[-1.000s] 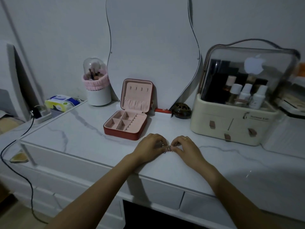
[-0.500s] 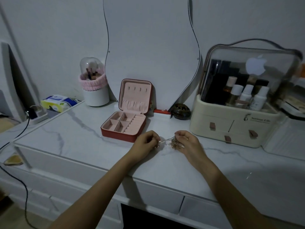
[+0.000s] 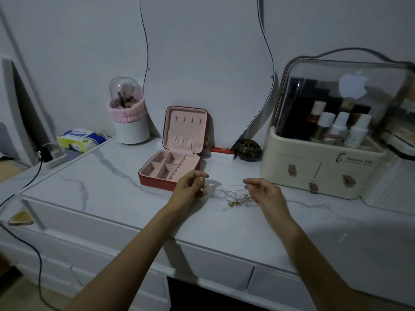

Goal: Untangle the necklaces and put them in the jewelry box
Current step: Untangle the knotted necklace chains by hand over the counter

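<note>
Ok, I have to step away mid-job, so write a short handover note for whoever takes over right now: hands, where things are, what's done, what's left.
Left hand: fingers curled, pinching one end of the chains, just in front of the jewelry box.
Right hand: pinching the other end, raised a little above the table.
Necklaces: thin chains stretched between the hands, with a gold knot hanging near the right hand, so not yet untangled.
Jewelry box: open, lid upright, compartments look empty.
Done: chains picked up and spread.
Left: free the knot, separate the chains, put each in the box.
</note>
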